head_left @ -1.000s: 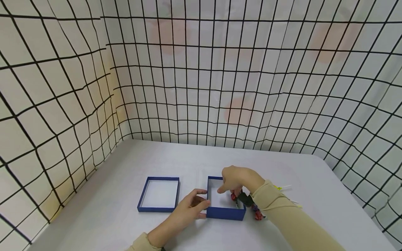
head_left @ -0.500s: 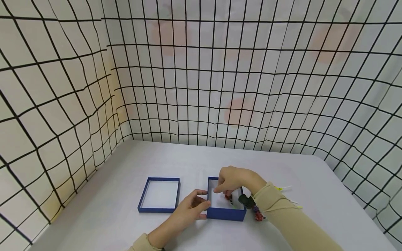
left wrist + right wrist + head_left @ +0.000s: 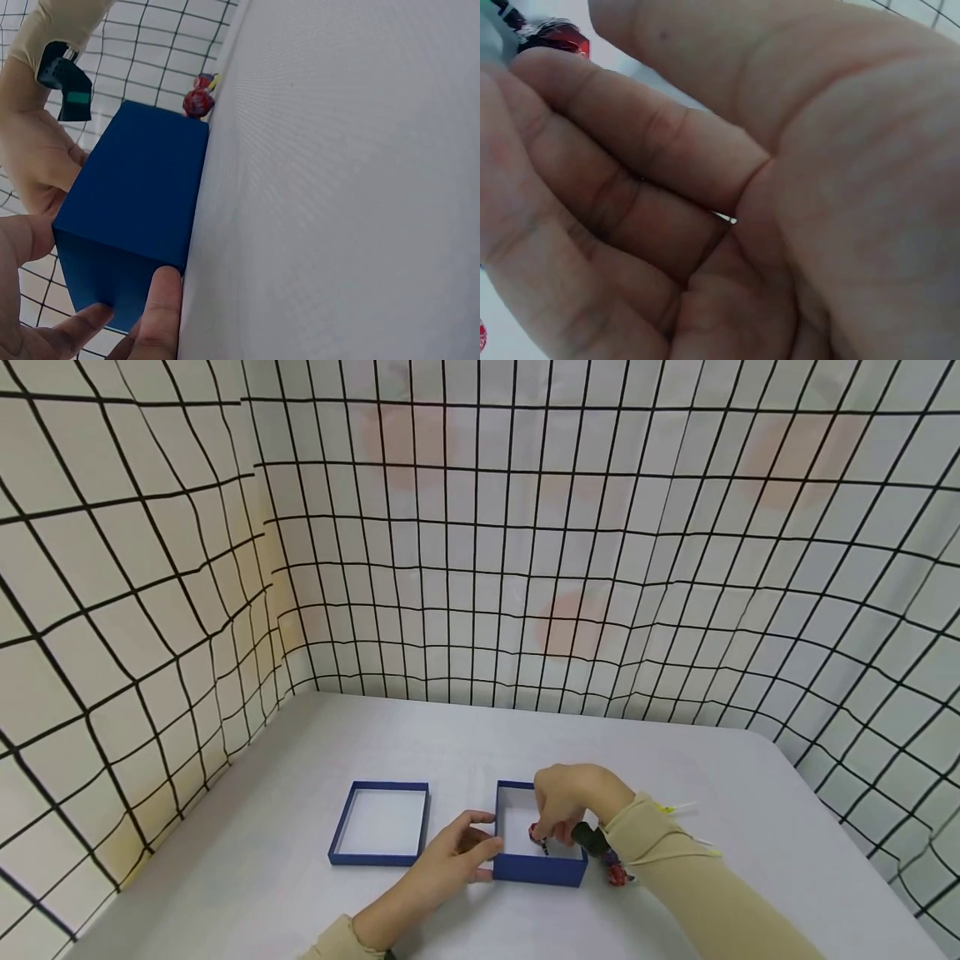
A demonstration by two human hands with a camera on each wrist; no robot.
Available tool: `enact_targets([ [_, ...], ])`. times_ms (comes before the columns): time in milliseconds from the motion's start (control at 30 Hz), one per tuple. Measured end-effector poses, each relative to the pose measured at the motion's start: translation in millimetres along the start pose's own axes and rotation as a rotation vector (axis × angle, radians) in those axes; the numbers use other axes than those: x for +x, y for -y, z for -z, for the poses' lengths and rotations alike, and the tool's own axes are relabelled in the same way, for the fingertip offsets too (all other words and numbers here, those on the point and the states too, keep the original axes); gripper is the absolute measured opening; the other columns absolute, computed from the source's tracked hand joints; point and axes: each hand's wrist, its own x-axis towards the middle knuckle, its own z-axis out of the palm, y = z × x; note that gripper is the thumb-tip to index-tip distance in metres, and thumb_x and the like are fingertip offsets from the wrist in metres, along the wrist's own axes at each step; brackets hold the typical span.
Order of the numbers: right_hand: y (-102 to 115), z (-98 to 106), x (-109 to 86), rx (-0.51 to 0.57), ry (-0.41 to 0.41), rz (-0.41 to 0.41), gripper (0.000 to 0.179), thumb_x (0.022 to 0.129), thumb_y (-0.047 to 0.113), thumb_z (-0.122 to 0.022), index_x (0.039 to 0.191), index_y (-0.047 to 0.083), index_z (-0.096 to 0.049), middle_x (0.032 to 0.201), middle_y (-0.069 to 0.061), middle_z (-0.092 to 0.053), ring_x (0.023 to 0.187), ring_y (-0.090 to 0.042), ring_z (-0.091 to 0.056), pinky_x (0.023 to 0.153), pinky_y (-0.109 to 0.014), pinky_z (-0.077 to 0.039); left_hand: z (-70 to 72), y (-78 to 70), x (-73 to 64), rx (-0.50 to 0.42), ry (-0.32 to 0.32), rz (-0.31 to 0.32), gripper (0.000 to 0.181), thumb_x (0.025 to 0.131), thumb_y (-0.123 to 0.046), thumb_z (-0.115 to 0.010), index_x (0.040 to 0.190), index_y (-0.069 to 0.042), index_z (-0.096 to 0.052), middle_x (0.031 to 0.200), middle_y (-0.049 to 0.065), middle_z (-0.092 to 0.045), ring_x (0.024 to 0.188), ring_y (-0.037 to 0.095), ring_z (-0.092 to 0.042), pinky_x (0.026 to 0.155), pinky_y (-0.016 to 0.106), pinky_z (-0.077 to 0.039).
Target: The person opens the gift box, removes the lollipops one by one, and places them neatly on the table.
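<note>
My left hand (image 3: 457,852) rests with its fingertips and thumb against the left wall of an open blue box (image 3: 536,870); in the left wrist view these fingers (image 3: 161,300) touch the box's end face. My right hand (image 3: 564,797) reaches down inside the box, near its right side. Just left of its fingertips a lollipop (image 3: 535,832) in red wrapping lies on the white box floor. The right wrist view shows a red wrapper (image 3: 570,36) just past the fingertips, with the thumb apart from the fingers.
A shallow blue lid (image 3: 378,861) lies inner side up, left of the box. Several lollipops (image 3: 617,875) lie on the table right of the box, partly hidden by the right forearm; yellow and white sticks (image 3: 678,807) stick out beyond it. Black netting (image 3: 480,568) surrounds the table.
The lollipop has moved left inside the box with my right hand, which has then shifted slightly right off it. The left hand stays against the box.
</note>
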Motion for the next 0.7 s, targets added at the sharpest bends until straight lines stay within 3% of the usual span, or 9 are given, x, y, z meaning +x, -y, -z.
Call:
enact_targets([
  [200,3,-7,5.9,-0.061,-0.02,-0.026,0.025,0.089,0.015,-0.088,0.07,0.006,-0.076,0.057,0.0,-0.068,0.051,-0.008,-0.059,0.051,-0.017,-0.046,-0.6,0.1,-1.4,-0.008,0.0,-0.012,0.051,0.107,-0.024,-0.068,0.15,-0.002,-0.052,0.123,0.014,-0.066,0.109,0.018,-0.067,0.089,0.04,-0.068],
  [400,7,-10,9.1,-0.137,-0.051,-0.033,0.025,0.087,0.016,-0.09,0.069,0.01,-0.075,0.06,0.003,-0.065,0.056,-0.009,-0.055,0.056,-0.021,-0.044,0.0,0.5,-1.1,0.003,0.008,-0.007,0.052,0.108,-0.026,-0.068,0.151,-0.003,-0.051,0.125,0.014,-0.066,0.109,0.018,-0.067,0.09,0.04,-0.068],
  [700,12,-11,15.5,-0.08,-0.032,-0.036,0.018,0.085,0.008,-0.091,0.074,0.01,-0.077,0.072,-0.002,-0.074,0.064,-0.012,-0.071,0.066,-0.025,-0.062,1.6,2.4,-0.3,0.018,0.01,0.001,0.052,0.108,-0.029,-0.067,0.152,-0.005,-0.052,0.126,0.013,-0.066,0.109,0.018,-0.067,0.09,0.04,-0.067],
])
